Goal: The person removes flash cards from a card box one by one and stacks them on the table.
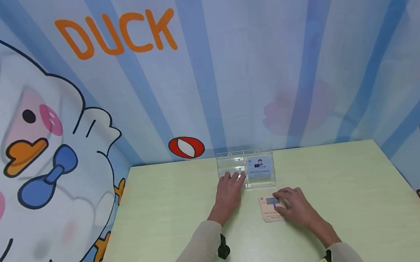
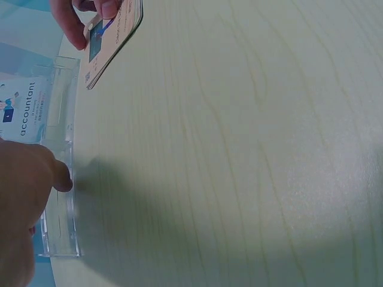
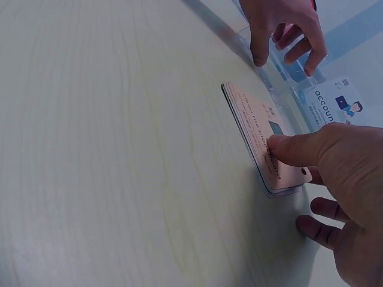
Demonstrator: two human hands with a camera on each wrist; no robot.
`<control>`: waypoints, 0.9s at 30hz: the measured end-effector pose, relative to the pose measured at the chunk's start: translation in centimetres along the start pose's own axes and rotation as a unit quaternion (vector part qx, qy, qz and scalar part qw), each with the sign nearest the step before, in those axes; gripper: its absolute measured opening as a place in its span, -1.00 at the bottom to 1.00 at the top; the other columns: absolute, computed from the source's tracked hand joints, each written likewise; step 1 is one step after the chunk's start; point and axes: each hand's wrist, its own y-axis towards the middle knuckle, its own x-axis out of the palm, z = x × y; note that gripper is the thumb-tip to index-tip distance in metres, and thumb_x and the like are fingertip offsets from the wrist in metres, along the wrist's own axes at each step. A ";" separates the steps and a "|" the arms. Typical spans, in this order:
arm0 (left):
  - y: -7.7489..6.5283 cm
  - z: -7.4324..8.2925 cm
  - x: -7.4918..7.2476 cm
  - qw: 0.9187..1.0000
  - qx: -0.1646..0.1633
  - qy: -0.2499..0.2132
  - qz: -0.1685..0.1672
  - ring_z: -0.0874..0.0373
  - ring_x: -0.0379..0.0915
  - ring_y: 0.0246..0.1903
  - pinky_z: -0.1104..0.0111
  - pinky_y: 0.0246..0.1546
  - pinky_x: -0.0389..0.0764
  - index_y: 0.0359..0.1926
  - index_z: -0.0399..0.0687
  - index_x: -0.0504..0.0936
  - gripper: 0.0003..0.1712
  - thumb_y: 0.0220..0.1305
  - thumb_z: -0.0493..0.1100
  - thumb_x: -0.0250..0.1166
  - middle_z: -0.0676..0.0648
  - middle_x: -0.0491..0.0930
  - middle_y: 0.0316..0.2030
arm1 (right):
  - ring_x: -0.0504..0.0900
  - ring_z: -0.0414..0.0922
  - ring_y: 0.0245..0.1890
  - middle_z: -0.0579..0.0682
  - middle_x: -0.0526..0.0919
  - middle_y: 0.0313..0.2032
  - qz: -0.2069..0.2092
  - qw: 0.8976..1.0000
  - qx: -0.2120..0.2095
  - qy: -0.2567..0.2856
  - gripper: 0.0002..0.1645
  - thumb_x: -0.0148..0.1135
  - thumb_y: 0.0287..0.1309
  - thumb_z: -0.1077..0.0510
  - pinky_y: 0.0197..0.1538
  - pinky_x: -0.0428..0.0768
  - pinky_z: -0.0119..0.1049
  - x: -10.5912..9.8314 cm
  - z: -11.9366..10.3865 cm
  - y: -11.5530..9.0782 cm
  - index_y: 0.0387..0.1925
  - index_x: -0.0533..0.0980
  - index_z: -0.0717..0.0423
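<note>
A clear acrylic card holder (image 1: 261, 185) with two side-by-side compartments stands near the back of the table. In its right compartment is a blue card reading "accountant" (image 1: 259, 168). My left hand (image 1: 231, 190) is at the left compartment, its fingers spread over it and slightly bent. In the left wrist view, that thumb (image 2: 61, 177) lies right at the holder's front lip. In front of the holder, my right hand (image 1: 295, 206) pinches a stack of pink cards (image 3: 254, 131), thumb on the printed top face. The stack is tilted in the left wrist view.
The pale wooden table (image 1: 171, 206) ends at the back against a blue striped cloth (image 1: 227, 65) printed with "DUCK" and cartoon ducks. Black straps with small devices (image 1: 223, 249) sit at both wrists.
</note>
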 end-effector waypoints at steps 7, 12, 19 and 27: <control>0.0 0.0 0.1 1.000 0.001 0.002 0.005 0.05 0.43 -0.09 0.21 0.04 0.59 0.33 0.11 0.50 -0.36 0.26 -0.29 0.43 0.02 0.62 0.05 | 0.46 0.15 0.01 0.20 0.63 0.08 -0.001 1.000 -0.003 -0.012 -0.58 0.52 0.16 0.15 0.04 0.52 0.09 -0.2 -0.1 -0.2 0.04 0.69 0.21; 0.0 0.0 0.1 1.000 0.000 0.005 0.001 0.05 0.42 -0.08 0.21 0.05 0.59 0.34 0.12 0.49 -0.36 0.27 -0.28 0.43 0.02 0.61 0.06 | 0.48 0.17 0.04 0.21 0.61 0.08 0.006 1.000 -0.004 0.007 -0.63 0.46 0.24 0.14 0.07 0.50 0.12 -0.5 -0.1 -0.2 0.04 0.68 0.20; 0.0 0.0 -0.1 1.000 -0.002 0.003 -0.004 0.06 0.42 -0.07 0.21 0.07 0.58 0.34 0.11 0.50 -0.35 0.26 -0.26 0.45 0.03 0.61 0.06 | 0.49 0.15 0.08 0.21 0.60 0.12 0.022 0.999 0.005 0.041 -0.60 0.33 0.38 0.14 0.11 0.51 0.15 -1.5 -0.6 0.7 0.16 0.60 0.22; 0.0 0.0 -0.2 1.000 -0.002 -0.003 -0.004 0.05 0.41 -0.07 0.21 0.07 0.58 0.33 0.11 0.50 -0.37 0.27 -0.26 0.45 0.02 0.61 0.06 | 0.56 0.14 0.03 0.23 0.63 0.07 0.026 0.997 -0.007 0.066 -0.51 0.32 0.39 0.16 0.05 0.59 0.10 -2.7 -1.3 2.8 0.27 0.52 0.26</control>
